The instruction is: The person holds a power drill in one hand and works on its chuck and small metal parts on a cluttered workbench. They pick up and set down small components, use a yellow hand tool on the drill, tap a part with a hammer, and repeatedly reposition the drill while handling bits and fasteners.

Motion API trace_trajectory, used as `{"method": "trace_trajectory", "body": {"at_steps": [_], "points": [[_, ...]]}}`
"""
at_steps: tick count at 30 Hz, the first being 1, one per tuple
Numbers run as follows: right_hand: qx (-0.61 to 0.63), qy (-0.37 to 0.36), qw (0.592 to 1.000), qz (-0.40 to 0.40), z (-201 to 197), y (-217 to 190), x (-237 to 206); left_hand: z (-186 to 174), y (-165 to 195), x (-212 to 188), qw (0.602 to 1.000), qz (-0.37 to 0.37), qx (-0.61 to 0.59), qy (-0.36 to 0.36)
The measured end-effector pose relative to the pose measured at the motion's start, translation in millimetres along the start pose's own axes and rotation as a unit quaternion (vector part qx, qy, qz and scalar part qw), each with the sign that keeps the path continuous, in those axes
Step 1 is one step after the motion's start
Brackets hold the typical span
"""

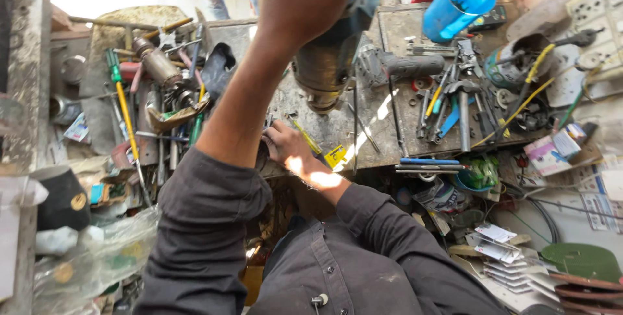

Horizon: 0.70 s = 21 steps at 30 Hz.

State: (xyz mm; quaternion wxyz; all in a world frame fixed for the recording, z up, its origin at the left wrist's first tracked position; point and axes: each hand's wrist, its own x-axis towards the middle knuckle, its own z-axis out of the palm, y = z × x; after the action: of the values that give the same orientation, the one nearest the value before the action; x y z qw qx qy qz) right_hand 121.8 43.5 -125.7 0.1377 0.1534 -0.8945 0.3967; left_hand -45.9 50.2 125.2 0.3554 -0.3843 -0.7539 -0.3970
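— What lies on the far left of the workbench (pixel 389 133)?

— A long screwdriver with a green and yellow handle (pixel 121 97), slanting toward the near side, and just right of it a brownish cylindrical motor part (pixel 159 65) among loose metal bits.

— And on the right?

— A blue plastic cup (pixel 458 2) tipped on its side at the far edge. Nearer, a heap of pliers and wrenches (pixel 454 104), with a yellow wire (pixel 519 104) curving across them. Two blue-handled tools (pixel 428 162) lie flat along the near edge.

— Anything below the bench?

— A stack of white cards (pixel 496 250) at the near right, beside a green round disc (pixel 581 260). At the near left, a crumpled clear plastic bag (pixel 97 256) and a dark rounded object (pixel 61 198).
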Motion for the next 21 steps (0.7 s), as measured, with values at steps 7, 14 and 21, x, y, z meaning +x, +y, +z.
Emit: {"method": "trace_trajectory", "body": {"at_steps": [7,14,21], "points": [[-0.017,0.038,0.998,0.053,-10.0,-20.1,13.2,-33.2,19.7,7.1,0.959,-0.150,-0.239,0.001],[0.077,-0.124,0.979,0.142,-7.6,-19.0,13.6,-53.0,37.2,23.0,0.968,-0.104,-0.225,-0.036],[0.137,-0.073,0.985,0.073,8.2,1.7,1.6,-57.3,37.6,21.5,0.970,-0.108,-0.209,-0.060]]}}
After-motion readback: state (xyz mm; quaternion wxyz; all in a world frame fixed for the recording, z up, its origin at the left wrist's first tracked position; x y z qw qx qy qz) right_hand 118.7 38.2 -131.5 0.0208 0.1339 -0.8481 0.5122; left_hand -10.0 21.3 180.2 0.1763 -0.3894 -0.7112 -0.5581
